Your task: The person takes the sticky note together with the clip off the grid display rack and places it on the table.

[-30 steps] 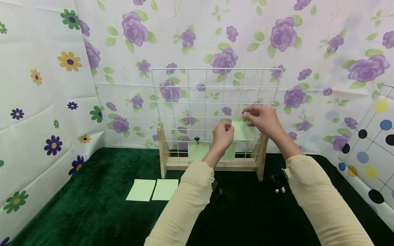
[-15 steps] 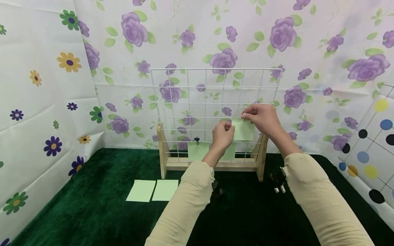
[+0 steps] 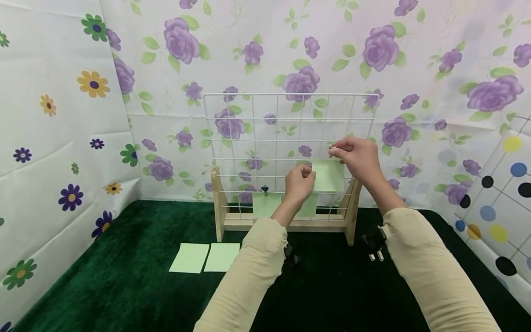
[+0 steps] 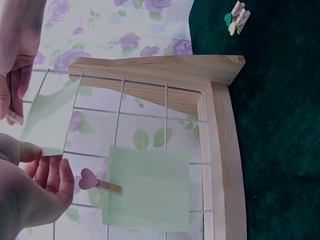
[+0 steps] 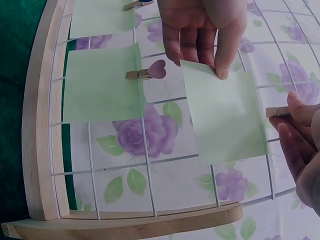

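Observation:
A light green paper square (image 3: 329,176) lies against the white wire grid (image 3: 289,119). My left hand (image 3: 299,183) pinches its left edge between thumb and fingers. My right hand (image 3: 360,159) pinches a small wooden clothespin (image 5: 276,112), which is just off the sheet's top edge in the right wrist view. Lower on the grid, a second green sheet (image 5: 104,85) hangs from a clothespin with a purple heart (image 5: 157,69). Another hung sheet (image 3: 267,204), with a dark heart clip (image 3: 265,188), is to its left.
The grid stands in a wooden base (image 3: 319,225) on a dark green cloth (image 3: 124,286). Two green paper squares (image 3: 189,257) lie at the front left. Two clothespins (image 4: 240,20) with green and yellow ornaments lie on the cloth to the right.
My right hand has shifted slightly up and right with the clothespin, away from the sheet's top edge. My left hand keeps its pinch on the paper, nearly still.

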`<state>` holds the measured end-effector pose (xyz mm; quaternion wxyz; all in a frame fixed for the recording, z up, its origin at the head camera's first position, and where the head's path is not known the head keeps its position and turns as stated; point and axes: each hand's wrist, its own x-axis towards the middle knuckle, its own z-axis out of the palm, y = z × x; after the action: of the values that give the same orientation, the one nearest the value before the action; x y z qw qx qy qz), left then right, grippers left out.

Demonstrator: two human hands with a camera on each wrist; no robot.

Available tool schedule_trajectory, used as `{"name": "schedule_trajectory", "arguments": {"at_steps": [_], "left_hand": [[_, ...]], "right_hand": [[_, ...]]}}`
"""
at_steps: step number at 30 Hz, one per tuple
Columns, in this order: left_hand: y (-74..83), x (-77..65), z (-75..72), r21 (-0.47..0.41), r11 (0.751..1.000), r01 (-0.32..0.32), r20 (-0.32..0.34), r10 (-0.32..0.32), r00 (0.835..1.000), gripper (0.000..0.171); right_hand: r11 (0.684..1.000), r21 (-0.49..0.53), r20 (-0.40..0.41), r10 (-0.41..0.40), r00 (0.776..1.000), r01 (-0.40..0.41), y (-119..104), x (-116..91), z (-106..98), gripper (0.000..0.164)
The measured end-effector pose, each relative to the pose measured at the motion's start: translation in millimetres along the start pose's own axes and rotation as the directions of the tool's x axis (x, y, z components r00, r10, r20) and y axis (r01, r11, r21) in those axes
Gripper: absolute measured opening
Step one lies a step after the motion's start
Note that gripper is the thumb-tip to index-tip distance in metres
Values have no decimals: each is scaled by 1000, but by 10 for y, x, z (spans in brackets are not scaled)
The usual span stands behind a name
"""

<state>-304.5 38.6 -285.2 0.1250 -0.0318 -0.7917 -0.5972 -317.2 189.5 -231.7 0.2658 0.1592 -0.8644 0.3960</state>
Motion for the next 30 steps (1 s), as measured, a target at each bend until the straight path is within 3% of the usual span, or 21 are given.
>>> {"name": "schedule_trajectory", "arguments": {"at_steps": [4,22,30], "left_hand": [[-1,-13,-11,-21,1000,5,19,-5,1000,14],[-42,-142,-109,-51,999,14,77,-10,997,17],[-161,-214,-240,-46,999,18,121,-12,993,18]], "right_hand": [[999,49,-13,-10,1000,10,12,-15,0,21],[995,60,-33,-79,996,81,36,-180,-15,29],[1000,-6,28,-30,999,30,145,-296,12,29]]}}
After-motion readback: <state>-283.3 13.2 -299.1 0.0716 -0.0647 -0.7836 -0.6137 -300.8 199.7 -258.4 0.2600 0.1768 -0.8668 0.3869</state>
